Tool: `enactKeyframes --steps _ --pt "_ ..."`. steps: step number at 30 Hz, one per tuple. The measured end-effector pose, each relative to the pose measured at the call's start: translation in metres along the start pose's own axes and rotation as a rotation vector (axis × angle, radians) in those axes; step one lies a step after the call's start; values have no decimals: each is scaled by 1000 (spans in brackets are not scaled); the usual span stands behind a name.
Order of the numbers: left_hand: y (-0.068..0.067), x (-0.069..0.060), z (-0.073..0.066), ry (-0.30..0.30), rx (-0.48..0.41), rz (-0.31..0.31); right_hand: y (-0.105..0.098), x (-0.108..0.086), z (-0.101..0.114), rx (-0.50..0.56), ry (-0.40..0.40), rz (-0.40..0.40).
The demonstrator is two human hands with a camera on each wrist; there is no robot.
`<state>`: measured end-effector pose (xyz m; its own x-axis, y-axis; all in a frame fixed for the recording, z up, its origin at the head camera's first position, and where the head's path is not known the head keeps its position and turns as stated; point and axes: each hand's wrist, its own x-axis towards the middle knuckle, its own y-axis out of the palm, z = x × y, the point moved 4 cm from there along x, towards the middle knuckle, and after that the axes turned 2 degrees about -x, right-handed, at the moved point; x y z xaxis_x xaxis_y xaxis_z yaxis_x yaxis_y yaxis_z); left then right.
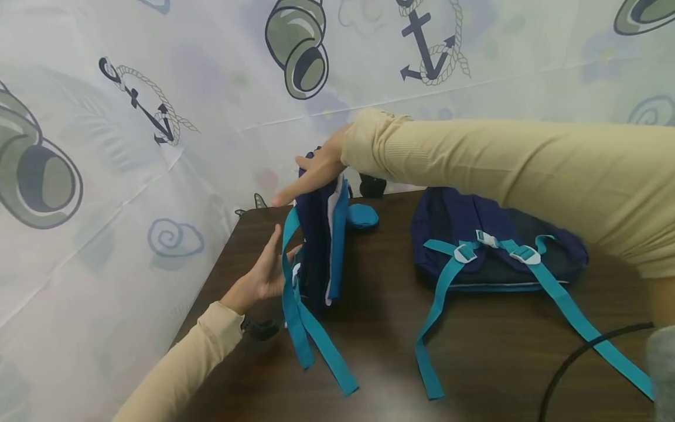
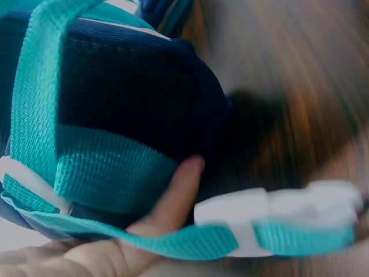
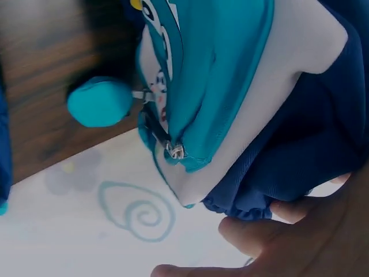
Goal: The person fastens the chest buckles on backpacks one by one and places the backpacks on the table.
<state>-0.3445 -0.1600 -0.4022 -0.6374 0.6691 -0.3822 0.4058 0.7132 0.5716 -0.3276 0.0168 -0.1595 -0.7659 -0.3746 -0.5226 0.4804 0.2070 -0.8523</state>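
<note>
A small navy backpack (image 1: 315, 252) with a teal and white front stands on edge on the table, its teal straps (image 1: 311, 328) hanging toward me. My left hand (image 1: 261, 275) is at its strap side with fingers extended; the left wrist view shows a finger (image 2: 181, 190) against the back panel, beside a white buckle (image 2: 277, 213). Over the top of the bag lies my right hand (image 1: 319, 167), fingers spread and fairly straight, touching the navy fabric (image 3: 288, 150). Its thumb is hidden in the head view. A teal rounded piece (image 3: 101, 103) hangs by a clip from the bag's front.
A second navy backpack (image 1: 495, 271) lies to the right with teal straps and white buckles upward. Both bags are on a dark wooden table (image 1: 385, 351). A black cable (image 1: 575, 357) curves at lower right. Patterned cloth (image 1: 221, 76) hangs behind the table.
</note>
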Motion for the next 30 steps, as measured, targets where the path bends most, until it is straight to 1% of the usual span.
enactKeyframes --steps 1,4,7,9,12,14,16,17,20,24,28,30 --pt "3 3 2 -3 5 3 -1 0 -6 -151 13 -19" --pt "10 9 6 8 34 -19 8 0 -25 -125 10 -7" --pt "18 13 9 48 63 -57 18 -2 -47 -52 0 -12" --pt "22 15 11 84 87 -104 27 -1 -60 11 -19 -32" --pt "28 18 14 138 182 -202 43 1 -74 139 -64 -64" --pt "30 19 16 161 256 -274 55 4 -81 228 -91 -80" --pt "30 19 15 180 332 -336 66 8 -85 306 -111 -102" --pt "29 19 14 188 358 -355 71 10 -87 337 -118 -121" --pt "26 15 10 208 394 -395 86 16 -90 398 -149 -170" --pt "19 8 7 208 434 -415 105 23 -90 463 -182 -194" --pt "10 -1 5 217 519 -429 124 33 -86 507 -211 -182" --pt "7 -5 4 225 572 -436 137 39 -85 527 -221 -175"
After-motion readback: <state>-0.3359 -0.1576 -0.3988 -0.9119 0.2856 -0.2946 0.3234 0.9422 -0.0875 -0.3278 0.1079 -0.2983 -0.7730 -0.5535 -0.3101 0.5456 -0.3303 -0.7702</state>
